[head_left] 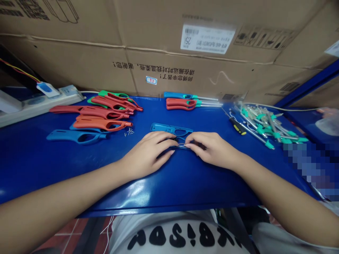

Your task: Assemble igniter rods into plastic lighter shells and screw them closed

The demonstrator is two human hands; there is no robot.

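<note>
At the middle of the blue table, my left hand is curled with its fingers closed over a blue lighter shell half, which is mostly hidden under the fingers. My right hand pinches at the right end of this shell, with thumb and forefinger close together. Between the fingertips shows a thin shiny strip or wire, too small to make out. Just beyond both hands another blue lighter shell half lies with its hollow side up.
Red, orange, green and blue lighter shells lie at left beside small metal pins. Two assembled lighters lie at the back. A screwdriver and metal tubes with green ends are at right. Cardboard boxes stand behind; a power strip is far left.
</note>
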